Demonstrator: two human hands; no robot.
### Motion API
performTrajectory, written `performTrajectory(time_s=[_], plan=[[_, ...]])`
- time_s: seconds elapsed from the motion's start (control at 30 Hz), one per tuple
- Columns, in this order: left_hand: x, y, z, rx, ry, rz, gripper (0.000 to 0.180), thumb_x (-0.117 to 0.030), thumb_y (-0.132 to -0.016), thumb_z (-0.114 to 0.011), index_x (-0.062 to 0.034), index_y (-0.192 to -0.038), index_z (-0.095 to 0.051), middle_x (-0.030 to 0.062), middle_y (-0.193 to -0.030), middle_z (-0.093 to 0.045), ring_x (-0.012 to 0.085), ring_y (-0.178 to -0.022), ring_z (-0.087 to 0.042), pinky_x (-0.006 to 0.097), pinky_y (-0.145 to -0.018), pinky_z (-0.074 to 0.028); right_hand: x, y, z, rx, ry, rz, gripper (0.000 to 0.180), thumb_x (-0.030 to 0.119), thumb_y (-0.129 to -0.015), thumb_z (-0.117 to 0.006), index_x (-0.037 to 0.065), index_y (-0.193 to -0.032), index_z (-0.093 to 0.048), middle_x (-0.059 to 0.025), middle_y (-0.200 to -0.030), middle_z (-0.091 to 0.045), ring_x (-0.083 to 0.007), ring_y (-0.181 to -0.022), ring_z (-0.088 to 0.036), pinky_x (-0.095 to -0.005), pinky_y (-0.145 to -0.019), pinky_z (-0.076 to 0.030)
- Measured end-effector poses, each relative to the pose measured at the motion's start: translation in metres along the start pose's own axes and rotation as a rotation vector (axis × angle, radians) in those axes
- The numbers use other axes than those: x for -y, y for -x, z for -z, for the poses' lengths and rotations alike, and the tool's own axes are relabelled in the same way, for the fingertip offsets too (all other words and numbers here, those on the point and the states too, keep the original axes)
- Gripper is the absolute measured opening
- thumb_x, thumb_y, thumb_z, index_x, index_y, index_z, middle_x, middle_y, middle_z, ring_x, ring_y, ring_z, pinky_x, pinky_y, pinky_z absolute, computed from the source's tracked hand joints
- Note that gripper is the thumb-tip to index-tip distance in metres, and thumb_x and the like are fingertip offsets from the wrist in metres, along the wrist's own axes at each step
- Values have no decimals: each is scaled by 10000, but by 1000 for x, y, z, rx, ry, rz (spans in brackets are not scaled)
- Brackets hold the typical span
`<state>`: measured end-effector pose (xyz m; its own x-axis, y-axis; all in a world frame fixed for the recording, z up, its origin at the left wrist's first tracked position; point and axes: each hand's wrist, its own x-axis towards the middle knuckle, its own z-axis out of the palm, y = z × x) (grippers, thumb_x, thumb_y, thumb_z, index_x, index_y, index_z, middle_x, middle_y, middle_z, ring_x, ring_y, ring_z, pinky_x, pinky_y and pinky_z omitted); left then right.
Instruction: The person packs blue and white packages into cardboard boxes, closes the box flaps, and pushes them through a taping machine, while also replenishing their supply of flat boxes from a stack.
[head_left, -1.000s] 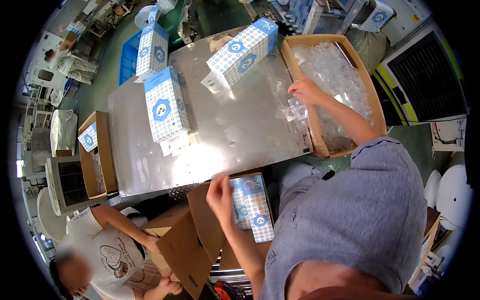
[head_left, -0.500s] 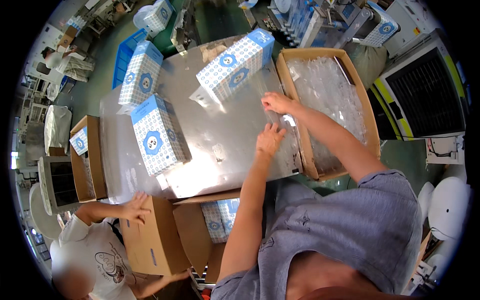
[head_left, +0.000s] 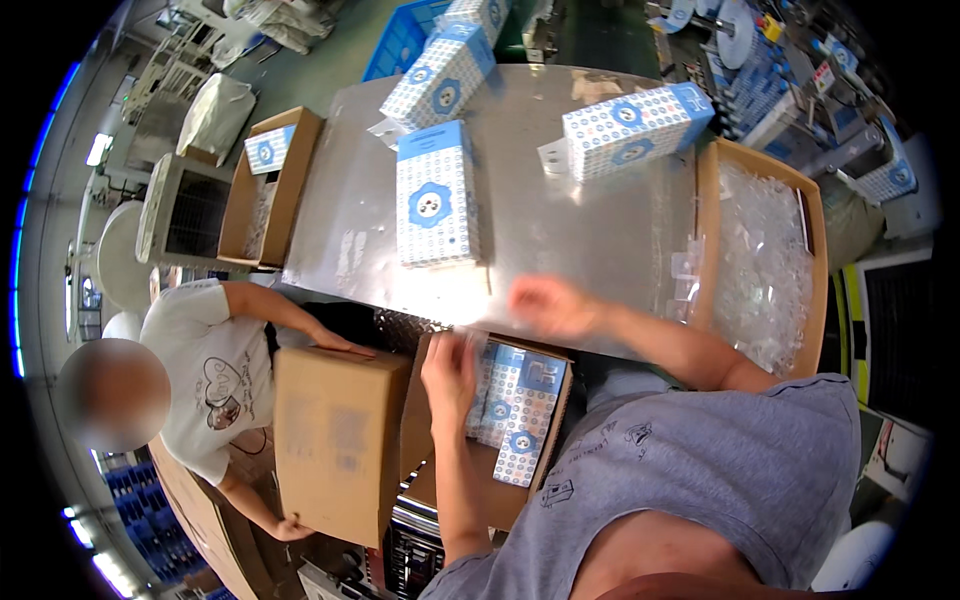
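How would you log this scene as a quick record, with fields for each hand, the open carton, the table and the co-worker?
Left hand: blurred, at the open carton; grip unclear
Right hand: blurred, near the near edge of the table; grip unclear
Carton contents: blue-and-white packs
On table: blue-and-white boxes
At table's right: shallow box of clear plastic pieces
Co-worker: both hands on a brown carton

The left hand [head_left: 449, 380] has left the surface [head_left: 580, 230] for the open carton [head_left: 468, 480], perhaps with clear plastic [head_left: 480, 346]; the blurred right hand [head_left: 552, 305] has swung leftward.
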<state>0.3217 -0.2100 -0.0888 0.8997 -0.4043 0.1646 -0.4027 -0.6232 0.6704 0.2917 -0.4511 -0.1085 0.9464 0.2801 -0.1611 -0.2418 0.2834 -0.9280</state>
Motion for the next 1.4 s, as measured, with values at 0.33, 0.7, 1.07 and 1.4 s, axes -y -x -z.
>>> performTrajectory(time_s=[0.33,0.7,1.07,1.4], plan=[[99,118,35,400,12,644,294,-174,-942,-611,39,-1141,-652,209,-1115,-696,378,-1029,-675,401,-876,-531,-26,-94,-70,142,541,225,195,204,-885,-656,26,-965,-663,-129,-860,-684,-311,-840,-672,-410,-773,-533],[183,-194,-68,-62,693,891,963,-703,-887,-545,67,-1446,-402,264,-1397,-503,333,-1308,-484,395,-1050,-409,-137,-242,66,-444,619,-27,559,507,-1020,-381,151,-1441,-473,-249,-1458,-443,-436,-1327,-423,-502,-1119,-343],[102,-217,-22,119,203,688,1236,-633,-747,-734,-25,-1565,-35,279,-1347,-525,361,-1246,-547,515,-956,-492,48,-300,136,-328,1204,620,615,214,-792,-725,118,-1372,-545,-197,-1455,-469,-359,-1296,-483,-475,-1080,-398],[116,-157,33,-89,1418,675,746,56,-685,-792,83,-1340,-437,226,-1208,-624,318,-1053,-667,451,-872,-579,63,-397,131,-4,1669,57,1176,430,-662,-830,197,-1578,-131,-263,-1305,-552,-451,-1193,-547,-513,-996,-452]])
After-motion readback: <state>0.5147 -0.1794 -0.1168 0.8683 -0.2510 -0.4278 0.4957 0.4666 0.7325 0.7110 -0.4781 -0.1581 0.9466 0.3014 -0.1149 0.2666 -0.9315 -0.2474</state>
